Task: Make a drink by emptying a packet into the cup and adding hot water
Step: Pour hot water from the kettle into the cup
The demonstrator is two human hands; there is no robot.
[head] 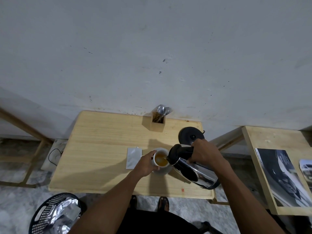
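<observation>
A white cup (163,169) stands on the wooden table (101,149), partly filled with amber liquid. My left hand (146,163) grips the cup's left side. My right hand (203,153) holds the black handle of a steel kettle (194,171), which is tilted left with its spout over the cup's rim; a thin stream runs into the liquid. A silver packet (133,157) lies flat on the table just left of the cup.
The kettle's black base (189,135) sits behind my right hand. A wooden holder with spoons and a fork (157,123) stands at the wall. A black basket with foil wrappers (55,215) is on the floor at left. Magazines (282,176) lie on a side table.
</observation>
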